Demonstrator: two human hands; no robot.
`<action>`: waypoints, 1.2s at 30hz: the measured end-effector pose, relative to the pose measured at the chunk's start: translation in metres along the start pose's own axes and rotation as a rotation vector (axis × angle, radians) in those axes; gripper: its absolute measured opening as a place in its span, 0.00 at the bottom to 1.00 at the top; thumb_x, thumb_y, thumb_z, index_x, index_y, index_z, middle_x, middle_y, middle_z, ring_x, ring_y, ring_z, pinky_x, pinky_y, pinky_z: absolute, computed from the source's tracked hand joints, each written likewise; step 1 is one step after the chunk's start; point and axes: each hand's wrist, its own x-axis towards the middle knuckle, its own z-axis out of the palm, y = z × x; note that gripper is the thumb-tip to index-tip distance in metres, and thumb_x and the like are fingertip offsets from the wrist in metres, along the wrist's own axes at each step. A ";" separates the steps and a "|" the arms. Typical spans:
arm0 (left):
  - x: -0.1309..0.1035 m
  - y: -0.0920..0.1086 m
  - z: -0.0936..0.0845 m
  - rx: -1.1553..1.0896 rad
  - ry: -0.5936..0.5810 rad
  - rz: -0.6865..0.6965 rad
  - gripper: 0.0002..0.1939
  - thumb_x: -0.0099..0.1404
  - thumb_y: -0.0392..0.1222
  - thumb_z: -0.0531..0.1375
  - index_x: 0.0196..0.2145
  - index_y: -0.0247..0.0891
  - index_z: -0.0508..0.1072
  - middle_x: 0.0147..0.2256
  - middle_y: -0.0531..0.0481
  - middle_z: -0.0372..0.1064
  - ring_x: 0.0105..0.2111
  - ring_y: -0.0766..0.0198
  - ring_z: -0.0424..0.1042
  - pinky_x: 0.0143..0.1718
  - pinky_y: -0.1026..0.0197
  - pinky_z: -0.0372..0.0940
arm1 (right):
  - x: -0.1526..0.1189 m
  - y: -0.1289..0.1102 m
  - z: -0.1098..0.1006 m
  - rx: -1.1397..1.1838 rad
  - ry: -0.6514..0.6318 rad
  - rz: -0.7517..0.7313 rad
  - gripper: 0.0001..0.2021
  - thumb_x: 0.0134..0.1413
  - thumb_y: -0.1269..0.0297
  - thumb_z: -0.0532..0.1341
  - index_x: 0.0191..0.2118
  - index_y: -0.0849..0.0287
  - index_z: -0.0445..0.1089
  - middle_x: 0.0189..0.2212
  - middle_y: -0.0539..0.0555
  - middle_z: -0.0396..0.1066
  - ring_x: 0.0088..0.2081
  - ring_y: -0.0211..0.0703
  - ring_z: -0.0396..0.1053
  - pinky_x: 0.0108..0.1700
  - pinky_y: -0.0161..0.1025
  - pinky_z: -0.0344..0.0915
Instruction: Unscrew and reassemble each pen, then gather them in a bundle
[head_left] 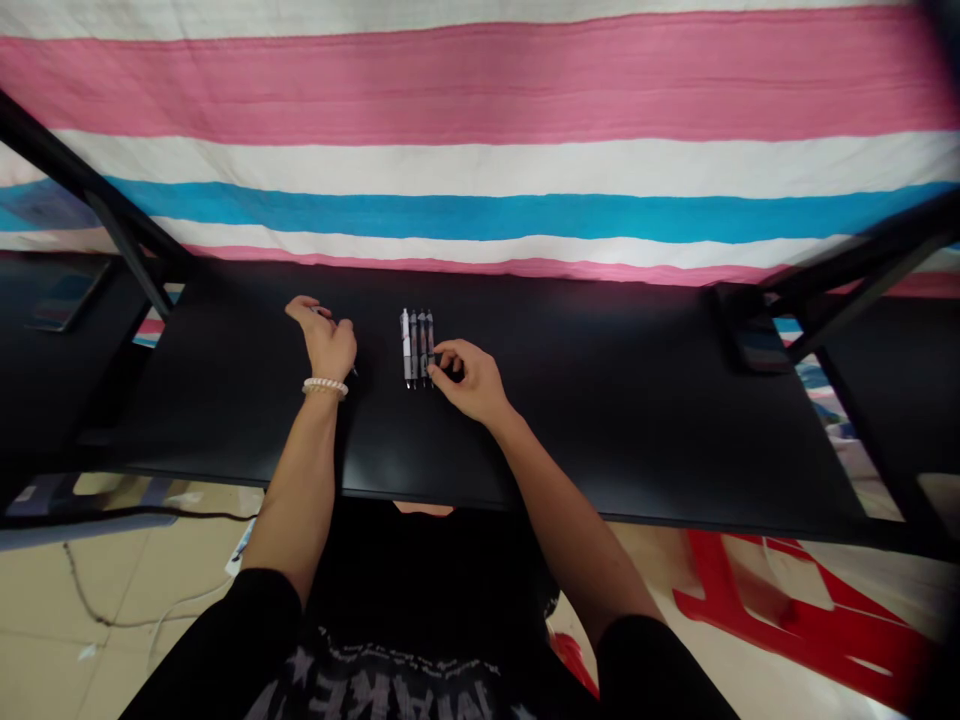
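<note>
Several pens (414, 350) lie side by side on the black table (600, 400), pointing away from me; the leftmost has a white barrel and the others look grey and clear. My right hand (469, 380) is at the row's right side, its thumb and index finger pinched at the rightmost pen. To the left of the row, my left hand (327, 338) is curled around another pen (318, 311); one end shows near the thumb and the other by the wrist, while the palm hides the middle.
A black phone-like object (752, 330) lies at the table's right end by the metal frame. Another dark flat device (67, 298) is on the surface at far left. A striped cloth (480, 170) hangs behind. Below right is a red stool (795, 610).
</note>
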 end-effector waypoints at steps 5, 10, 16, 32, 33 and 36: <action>0.003 -0.019 -0.009 0.501 -0.014 0.242 0.20 0.48 0.18 0.56 0.34 0.39 0.65 0.49 0.35 0.59 0.58 0.40 0.59 0.64 0.37 0.51 | -0.002 0.000 -0.002 -0.056 -0.112 -0.075 0.04 0.55 0.68 0.62 0.34 0.55 0.75 0.31 0.51 0.71 0.30 0.40 0.67 0.35 0.39 0.65; 0.002 -0.024 -0.007 0.622 -0.009 0.290 0.13 0.56 0.22 0.57 0.35 0.37 0.68 0.56 0.30 0.56 0.63 0.35 0.54 0.64 0.31 0.48 | -0.004 -0.004 -0.003 -0.165 -0.102 -0.076 0.03 0.55 0.68 0.62 0.33 0.56 0.74 0.29 0.51 0.68 0.32 0.41 0.67 0.36 0.38 0.64; 0.000 -0.017 -0.005 0.686 0.027 0.338 0.08 0.61 0.29 0.61 0.39 0.34 0.72 0.59 0.28 0.58 0.63 0.39 0.58 0.65 0.37 0.52 | -0.005 0.000 -0.007 -0.234 -0.055 0.036 0.02 0.56 0.68 0.60 0.34 0.57 0.70 0.28 0.50 0.68 0.27 0.39 0.64 0.33 0.38 0.61; -0.042 0.007 0.032 -0.596 -0.536 -0.180 0.20 0.60 0.52 0.71 0.42 0.37 0.73 0.42 0.42 0.80 0.40 0.58 0.81 0.44 0.56 0.75 | 0.000 -0.009 0.006 0.644 0.063 0.302 0.19 0.54 0.45 0.68 0.40 0.57 0.80 0.26 0.51 0.75 0.23 0.36 0.70 0.23 0.35 0.70; -0.042 0.008 0.032 -0.618 -0.546 -0.177 0.19 0.60 0.51 0.71 0.42 0.37 0.73 0.42 0.43 0.80 0.41 0.58 0.81 0.45 0.56 0.75 | 0.000 -0.009 0.007 0.671 0.044 0.320 0.20 0.56 0.44 0.67 0.41 0.58 0.80 0.25 0.51 0.75 0.22 0.36 0.70 0.22 0.36 0.70; -0.044 0.007 0.035 -0.635 -0.514 -0.161 0.18 0.61 0.51 0.71 0.41 0.38 0.73 0.40 0.46 0.80 0.39 0.61 0.81 0.45 0.58 0.75 | -0.002 -0.010 0.008 0.579 0.114 0.265 0.18 0.60 0.46 0.65 0.42 0.56 0.80 0.26 0.51 0.76 0.22 0.38 0.72 0.25 0.39 0.74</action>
